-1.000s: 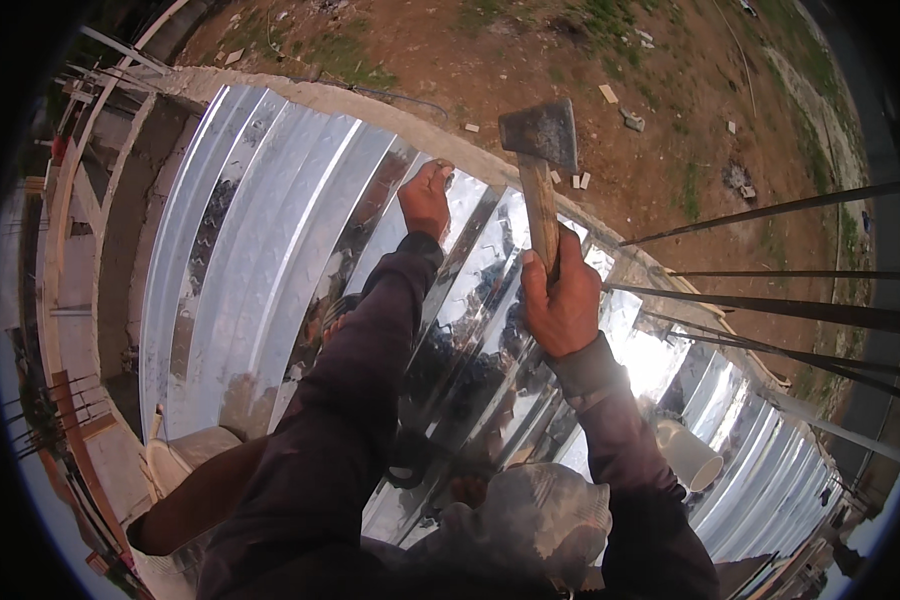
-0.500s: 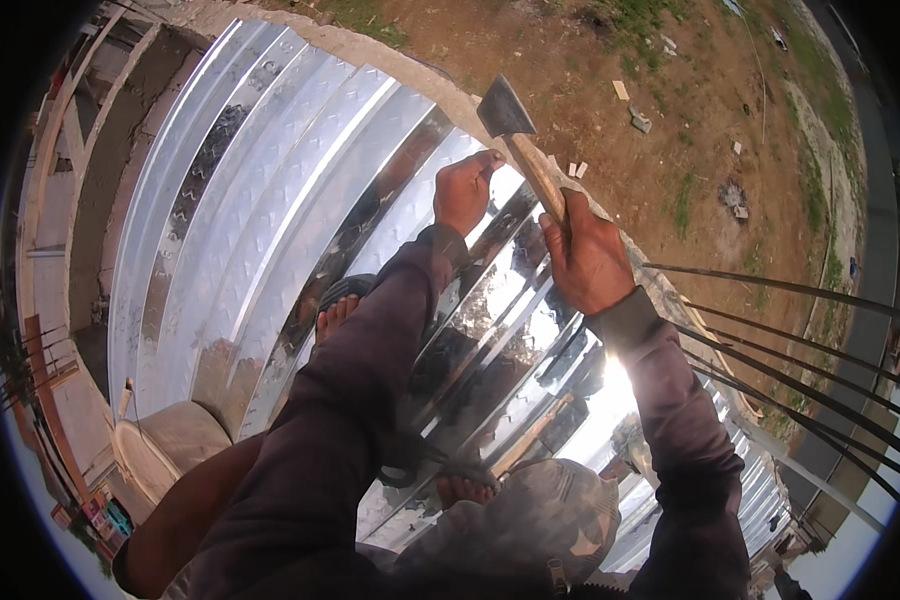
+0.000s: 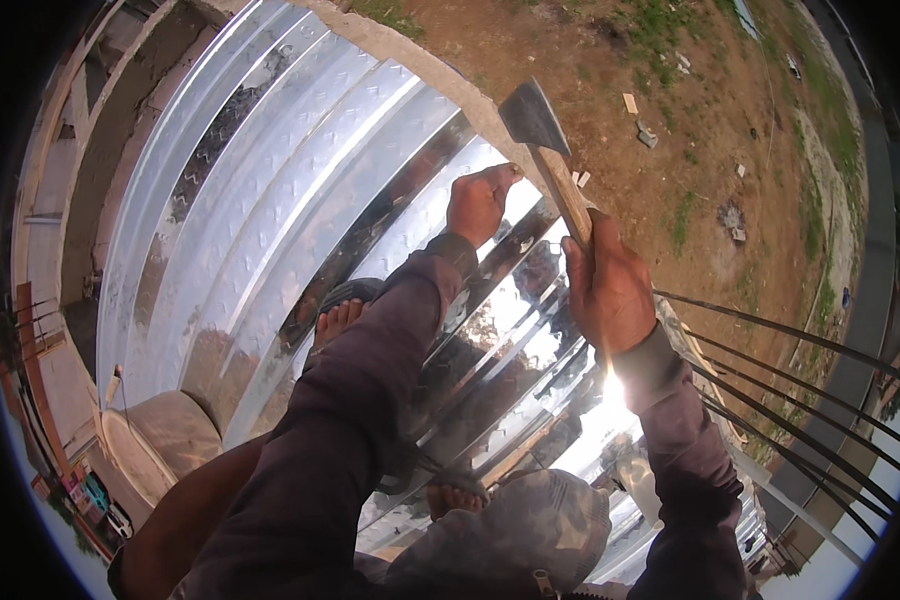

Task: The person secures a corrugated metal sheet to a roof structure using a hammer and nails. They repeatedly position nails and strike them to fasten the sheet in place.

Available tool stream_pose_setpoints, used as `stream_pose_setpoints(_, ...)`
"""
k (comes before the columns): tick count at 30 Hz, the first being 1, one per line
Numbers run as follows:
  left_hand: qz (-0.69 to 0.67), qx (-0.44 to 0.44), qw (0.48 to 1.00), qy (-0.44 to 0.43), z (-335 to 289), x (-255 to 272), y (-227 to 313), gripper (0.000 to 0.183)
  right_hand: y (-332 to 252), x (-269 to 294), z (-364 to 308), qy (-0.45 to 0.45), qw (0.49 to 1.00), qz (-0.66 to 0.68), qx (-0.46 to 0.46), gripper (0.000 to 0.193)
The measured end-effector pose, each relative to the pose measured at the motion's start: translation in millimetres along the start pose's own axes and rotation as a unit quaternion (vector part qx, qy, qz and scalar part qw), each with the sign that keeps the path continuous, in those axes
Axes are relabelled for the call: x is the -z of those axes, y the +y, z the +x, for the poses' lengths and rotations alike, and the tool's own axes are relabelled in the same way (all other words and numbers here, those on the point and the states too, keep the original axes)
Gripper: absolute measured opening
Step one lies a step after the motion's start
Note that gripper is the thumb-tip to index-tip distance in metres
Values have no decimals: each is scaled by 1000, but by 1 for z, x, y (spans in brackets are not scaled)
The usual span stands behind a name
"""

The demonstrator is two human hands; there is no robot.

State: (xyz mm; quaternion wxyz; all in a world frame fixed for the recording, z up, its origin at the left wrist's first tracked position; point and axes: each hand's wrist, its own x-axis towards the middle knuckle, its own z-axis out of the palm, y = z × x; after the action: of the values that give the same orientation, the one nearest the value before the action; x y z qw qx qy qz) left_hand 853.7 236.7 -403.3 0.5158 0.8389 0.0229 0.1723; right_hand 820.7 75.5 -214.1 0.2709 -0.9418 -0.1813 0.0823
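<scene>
My right hand [image 3: 612,285] is wrapped round the wooden handle of a hatchet [image 3: 535,118]. Its broad, flat metal head is raised beyond my fingers, above the edge of the shiny corrugated metal sheets [image 3: 300,215]. Low over the sheets near that same edge, my left hand [image 3: 480,205] is closed, thumb and forefinger pinched together at the tip. Whatever sits in the pinch is too small to make out. The hatchet head is apart from my left hand, to its upper right.
Sandalled feet [image 3: 340,315] stand on the sheets. A pale bucket [image 3: 175,435] is at the lower left. Dark rods [image 3: 810,385] stick out at the right. Beyond the concrete edge lies bare earth [image 3: 590,60] with scraps, well below. A rough wall [image 3: 120,130] rises at the left.
The hatchet and my right hand have shifted slightly right and down in view. My left hand appears a little further right, still pinched near the sheet edge.
</scene>
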Motion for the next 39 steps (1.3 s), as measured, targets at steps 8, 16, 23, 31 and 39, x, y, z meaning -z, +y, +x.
stream_pose_setpoints(8,28,34,998,-39,-2,0,-1,16,27,-13,9,-134,986,-53,-87,27)
stream_pose_setpoints(16,-27,42,998,-36,-1,0,8,16,11,-2,-10,76,990,-8,117,33)
stream_pose_setpoints(23,-18,-18,1000,-4,-3,-7,-11,13,20,-5,-1,-4,999,-17,42,35)
stream_pose_setpoints(31,18,30,998,-61,1,-1,6,15,54,-32,-13,-63,997,-49,1,28)
stream_pose_setpoints(39,12,-13,1000,-20,-1,-1,-2,15,5,5,-6,108,987,21,117,26)
